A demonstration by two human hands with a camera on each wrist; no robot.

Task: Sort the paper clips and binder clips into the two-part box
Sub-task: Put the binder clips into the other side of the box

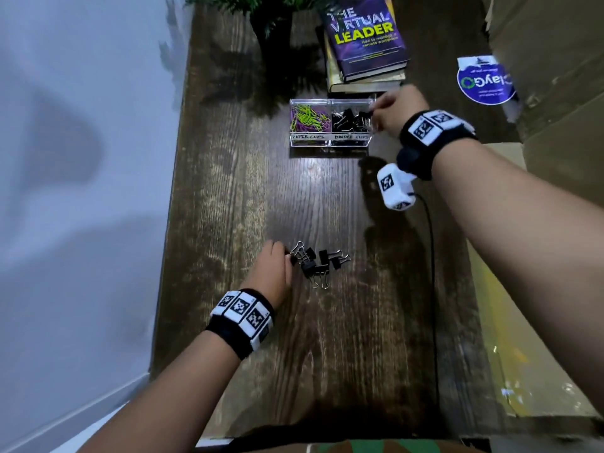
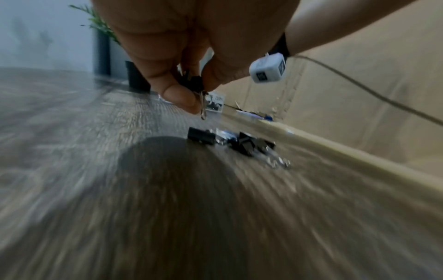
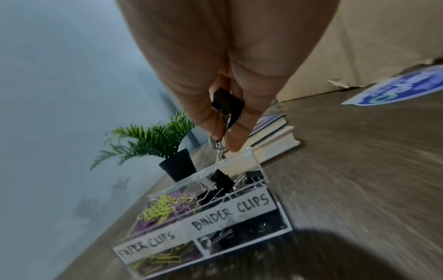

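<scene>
A clear two-part box [image 1: 330,141] [image 3: 208,223] stands mid-table, labelled PAPER CLIPS on the left and BINDER CLIPS on the right. Green and purple paper clips [image 1: 309,117] [image 3: 163,209] fill the left part, black binder clips [image 1: 351,120] [image 3: 223,181] the right. My right hand [image 1: 389,107] pinches a black binder clip [image 3: 227,105] just above the right part's far corner. Nearer me, my left hand [image 1: 277,266] pinches another binder clip [image 2: 195,85] beside a small heap of loose binder clips [image 1: 322,263] [image 2: 235,141] on the wood.
A stack of books [image 1: 366,47] lies just behind the box, with a potted plant [image 1: 273,24] to its left. A round blue sticker [image 1: 485,81] lies at the right. Cardboard [image 1: 555,60] borders the table's right side, a pale wall its left. A black cable [image 1: 433,289] runs along the table.
</scene>
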